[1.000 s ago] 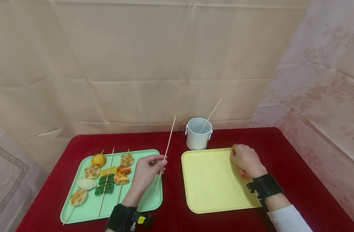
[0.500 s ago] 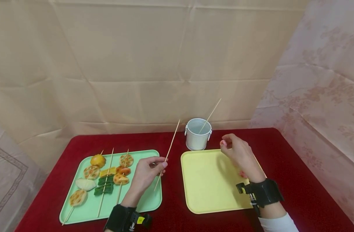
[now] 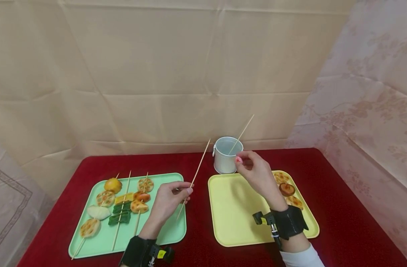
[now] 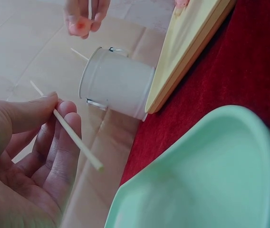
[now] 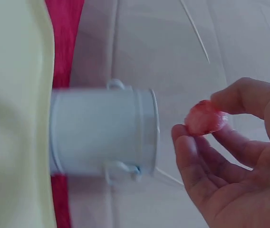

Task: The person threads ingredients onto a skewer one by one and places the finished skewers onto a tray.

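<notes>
My left hand [image 3: 168,200] pinches a bare wooden skewer [image 3: 201,165] between thumb and fingers over the right part of the green tray [image 3: 171,233]. The stick slants upward to the right, its pointed tip highest. Between thumb and fingertips, my right hand [image 3: 258,176] holds a small round pink-red food piece [image 5: 204,118], raised above the back of the yellow tray [image 3: 233,226]. In the head view this piece [image 3: 238,160] overlaps the right rim of the white bucket [image 3: 224,162]. A gap separates the piece from the skewer's tip.
Three loaded skewers lie on the green tray, bearing lotus root slices [image 3: 90,227], green leafy pieces [image 3: 119,217] and a yellow ball [image 3: 113,184]. Along the yellow tray's right side are browned food slices [image 3: 287,189]. Another thin skewer [image 3: 242,132] leans in the bucket.
My right hand has risen from the yellow tray with the pink piece and moved left, uncovering the browned slices. The skewer in my left hand leans slightly more to the right.
</notes>
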The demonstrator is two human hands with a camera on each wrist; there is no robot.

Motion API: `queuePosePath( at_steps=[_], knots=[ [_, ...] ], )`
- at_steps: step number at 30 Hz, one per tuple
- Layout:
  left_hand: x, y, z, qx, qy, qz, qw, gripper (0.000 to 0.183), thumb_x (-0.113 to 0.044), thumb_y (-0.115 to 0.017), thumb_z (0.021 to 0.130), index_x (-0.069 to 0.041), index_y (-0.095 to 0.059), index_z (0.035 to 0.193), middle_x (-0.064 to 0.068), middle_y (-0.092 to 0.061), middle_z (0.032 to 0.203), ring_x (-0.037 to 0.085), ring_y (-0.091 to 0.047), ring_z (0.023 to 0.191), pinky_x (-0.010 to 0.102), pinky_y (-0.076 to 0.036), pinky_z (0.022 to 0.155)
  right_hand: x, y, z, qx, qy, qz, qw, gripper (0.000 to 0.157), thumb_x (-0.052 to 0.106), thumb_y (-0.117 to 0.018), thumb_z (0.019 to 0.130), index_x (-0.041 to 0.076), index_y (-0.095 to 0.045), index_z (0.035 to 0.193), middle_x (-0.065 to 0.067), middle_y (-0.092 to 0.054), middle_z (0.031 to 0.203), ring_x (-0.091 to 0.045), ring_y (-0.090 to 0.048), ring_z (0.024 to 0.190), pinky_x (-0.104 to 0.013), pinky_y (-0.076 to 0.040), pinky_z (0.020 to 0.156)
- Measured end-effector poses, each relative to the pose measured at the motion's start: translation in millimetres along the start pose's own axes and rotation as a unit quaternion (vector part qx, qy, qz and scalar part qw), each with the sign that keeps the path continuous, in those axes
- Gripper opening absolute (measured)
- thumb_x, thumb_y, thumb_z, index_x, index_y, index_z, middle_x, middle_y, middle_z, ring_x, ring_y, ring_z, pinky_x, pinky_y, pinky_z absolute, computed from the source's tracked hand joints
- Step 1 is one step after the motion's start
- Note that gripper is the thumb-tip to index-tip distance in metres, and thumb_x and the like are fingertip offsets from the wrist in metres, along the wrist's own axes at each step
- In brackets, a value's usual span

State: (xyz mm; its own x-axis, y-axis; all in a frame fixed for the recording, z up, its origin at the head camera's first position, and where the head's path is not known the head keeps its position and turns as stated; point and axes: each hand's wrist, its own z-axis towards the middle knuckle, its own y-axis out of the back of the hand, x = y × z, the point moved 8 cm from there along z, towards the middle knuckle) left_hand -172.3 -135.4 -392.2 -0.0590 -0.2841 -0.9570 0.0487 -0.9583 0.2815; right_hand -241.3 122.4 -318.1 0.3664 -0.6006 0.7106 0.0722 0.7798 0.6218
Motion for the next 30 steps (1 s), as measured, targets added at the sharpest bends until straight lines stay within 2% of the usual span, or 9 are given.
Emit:
queuePosePath(
  at_steps=[3, 6, 8, 10, 14, 20, 23, 30],
  knots=[
    [0.2, -0.5, 0.5, 0.001, -0.001, 0.012, 0.9999, 0.022, -0.018, -0.072, 0.086, -0.005, -0.075, 0.103, 0.015, -0.070, 0.081, 0.017, -0.064, 0.066, 0.031, -0.055, 0.061, -3, -7.7, 1, 0.019, -0.017, 0.054, 0.998, 0.041, 0.036, -0.066, 0.090, 0.006, -0.063, 0.117, -0.009, -0.066, 0.105, -0.022, -0.063, 0.092, -0.035, -0.054, 0.080],
    [-0.6, -1.3, 0.6, 0.003, -0.003, 0.017, 0.9998, 0.021, -0.018, -0.073, 0.085, -0.005, -0.075, 0.101, 0.014, -0.070, 0.081, 0.020, -0.065, 0.067, 0.030, -0.054, 0.061, -8, -14.6, 1, 0.038, -0.044, 0.134, 0.989, 0.043, 0.034, -0.064, 0.092, 0.003, -0.062, 0.121, -0.013, -0.067, 0.105, -0.025, -0.064, 0.093, -0.033, -0.054, 0.081],
    [-1.1, -1.7, 0.4, 0.005, -0.004, 0.020, 0.9998, 0.020, -0.017, -0.073, 0.085, -0.005, -0.076, 0.100, 0.013, -0.071, 0.082, 0.019, -0.065, 0.067, 0.027, -0.054, 0.061, -13, -19.1, 1, 0.048, -0.064, 0.190, 0.979, 0.043, 0.032, -0.062, 0.094, 0.001, -0.060, 0.123, -0.015, -0.066, 0.107, -0.026, -0.065, 0.094, -0.031, -0.054, 0.082],
    [-1.6, -2.3, 0.4, 0.006, -0.010, 0.028, 0.9995, 0.019, -0.016, -0.073, 0.085, -0.004, -0.076, 0.099, 0.009, -0.071, 0.081, 0.018, -0.065, 0.067, 0.025, -0.053, 0.060, -15, -22.9, 0, 0.054, -0.075, 0.250, 0.964, 0.042, 0.027, -0.060, 0.095, -0.003, -0.058, 0.125, -0.018, -0.065, 0.109, -0.026, -0.065, 0.096, -0.031, -0.052, 0.085],
    [-3.0, -2.7, 0.1, 0.008, -0.021, 0.054, 0.9983, 0.015, -0.016, -0.074, 0.084, -0.006, -0.078, 0.095, 0.002, -0.070, 0.078, 0.012, -0.062, 0.065, 0.024, -0.051, 0.059, -18, -27.3, 1, 0.051, -0.084, 0.328, 0.940, 0.043, 0.023, -0.057, 0.098, -0.009, -0.053, 0.127, -0.021, -0.066, 0.111, -0.025, -0.067, 0.095, -0.033, -0.051, 0.087],
    [-4.5, -2.1, -1.3, 0.021, -0.029, 0.086, 0.9957, 0.014, -0.019, -0.074, 0.084, -0.009, -0.078, 0.092, -0.003, -0.068, 0.078, 0.009, -0.062, 0.066, 0.026, -0.051, 0.060, -21, -28.5, 2, 0.040, -0.087, 0.374, 0.923, 0.041, 0.023, -0.051, 0.101, -0.011, -0.053, 0.124, -0.014, -0.068, 0.105, -0.021, -0.067, 0.090, -0.029, -0.053, 0.084],
    [-3.3, -1.4, -1.6, 0.033, -0.030, 0.109, 0.9931, 0.013, -0.020, -0.074, 0.083, -0.012, -0.079, 0.092, -0.004, -0.069, 0.079, 0.008, -0.063, 0.068, 0.028, -0.051, 0.062, -20, -28.4, 1, 0.040, -0.087, 0.395, 0.914, 0.041, 0.025, -0.051, 0.101, -0.010, -0.054, 0.121, -0.011, -0.068, 0.103, -0.024, -0.066, 0.091, -0.029, -0.052, 0.084],
    [-1.7, -2.5, -1.5, 0.057, -0.035, 0.136, 0.9885, 0.011, -0.020, -0.074, 0.083, -0.014, -0.079, 0.090, -0.006, -0.069, 0.079, 0.007, -0.061, 0.068, 0.028, -0.050, 0.061, -16, -27.9, 0, 0.043, -0.085, 0.412, 0.906, 0.040, 0.027, -0.051, 0.101, -0.009, -0.054, 0.118, -0.009, -0.068, 0.103, -0.022, -0.065, 0.092, -0.029, -0.052, 0.086]
  ],
)
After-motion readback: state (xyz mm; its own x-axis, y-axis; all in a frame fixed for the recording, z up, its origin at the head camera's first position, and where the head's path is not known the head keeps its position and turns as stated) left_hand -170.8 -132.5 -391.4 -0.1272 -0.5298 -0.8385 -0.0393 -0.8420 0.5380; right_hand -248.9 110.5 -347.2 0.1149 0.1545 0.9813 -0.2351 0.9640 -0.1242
